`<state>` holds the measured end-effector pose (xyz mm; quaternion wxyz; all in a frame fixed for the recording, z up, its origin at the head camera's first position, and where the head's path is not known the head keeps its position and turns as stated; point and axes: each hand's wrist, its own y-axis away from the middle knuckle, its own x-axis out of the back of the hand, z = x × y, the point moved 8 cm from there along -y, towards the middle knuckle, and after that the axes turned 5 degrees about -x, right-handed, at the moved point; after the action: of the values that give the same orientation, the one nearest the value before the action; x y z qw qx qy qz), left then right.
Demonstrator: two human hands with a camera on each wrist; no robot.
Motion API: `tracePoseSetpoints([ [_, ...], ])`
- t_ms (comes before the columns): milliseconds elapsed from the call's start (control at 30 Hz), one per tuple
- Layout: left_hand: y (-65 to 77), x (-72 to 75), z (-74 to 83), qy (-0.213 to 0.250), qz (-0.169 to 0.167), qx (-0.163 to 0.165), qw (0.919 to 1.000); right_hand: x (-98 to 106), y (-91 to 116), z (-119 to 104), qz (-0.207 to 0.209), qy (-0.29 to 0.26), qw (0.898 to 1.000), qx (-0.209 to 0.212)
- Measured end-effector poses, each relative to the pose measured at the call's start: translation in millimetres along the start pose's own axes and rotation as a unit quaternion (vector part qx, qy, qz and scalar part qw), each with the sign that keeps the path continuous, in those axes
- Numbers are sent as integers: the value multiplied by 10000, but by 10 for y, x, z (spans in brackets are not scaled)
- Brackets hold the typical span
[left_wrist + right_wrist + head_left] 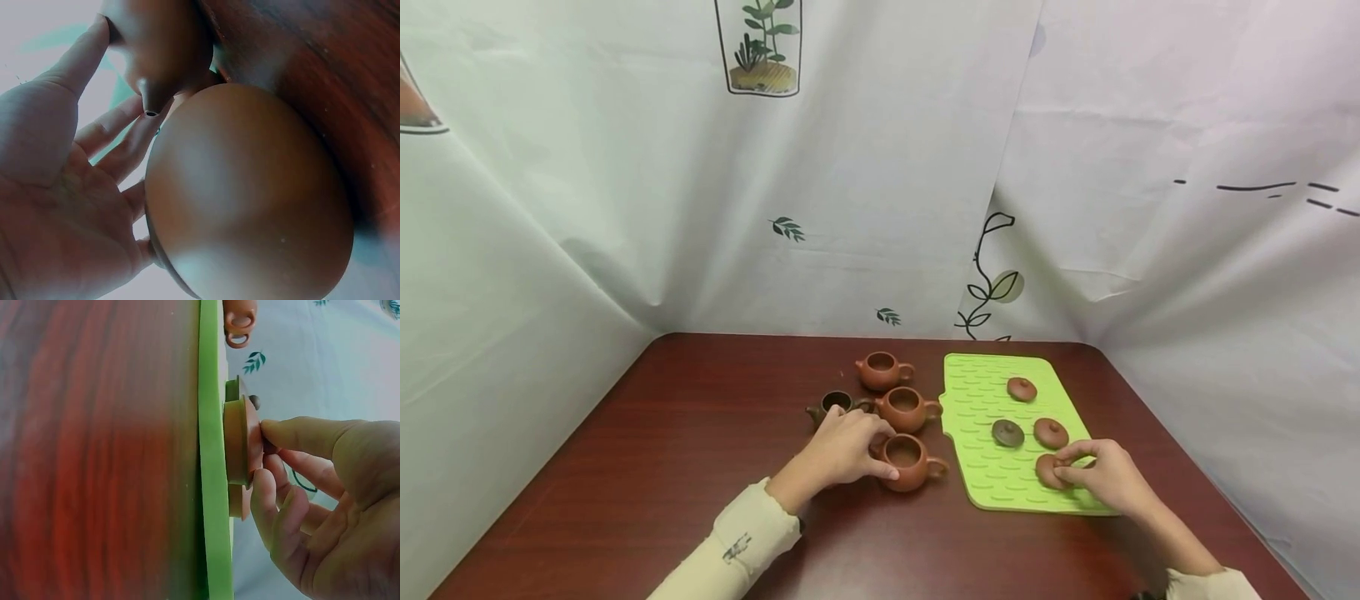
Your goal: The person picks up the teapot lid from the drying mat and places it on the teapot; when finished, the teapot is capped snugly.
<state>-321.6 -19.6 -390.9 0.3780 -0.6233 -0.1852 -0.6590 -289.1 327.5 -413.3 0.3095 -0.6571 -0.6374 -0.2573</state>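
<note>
My left hand grips the nearest reddish-brown clay teapot from its spout side, thumb and fingers around the body. This lidless teapot stands on the table, handle pointing right. In the left wrist view its spout points into the palm, and a large rounded brown vessel sits close by, mostly hidden in the head view. On the green mat, my right hand pinches the knob of a reddish-brown teapot lid. The right wrist view shows this lid at the mat's surface, knob outward.
Behind the held teapot stand two more open reddish-brown teapots and a dark one. The green mat also carries a dark lid and two reddish lids. White cloth surrounds the dark red wooden table.
</note>
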Motion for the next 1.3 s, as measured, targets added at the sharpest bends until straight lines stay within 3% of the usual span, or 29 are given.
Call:
tracePoseSetpoints([
  [233, -8, -8, -7, 83, 61, -65, 9999, 9, 7, -57, 130, -233, 9996, -70],
  [600, -19, -2, -24, 149, 80, -28, 9999, -22, 7, -270, 437, -535, 9974, 186],
  [1300, -13, -16, -28, 261, 95, 41, 9996, -294, 71, -610, 719, -1080, 9903, 491],
])
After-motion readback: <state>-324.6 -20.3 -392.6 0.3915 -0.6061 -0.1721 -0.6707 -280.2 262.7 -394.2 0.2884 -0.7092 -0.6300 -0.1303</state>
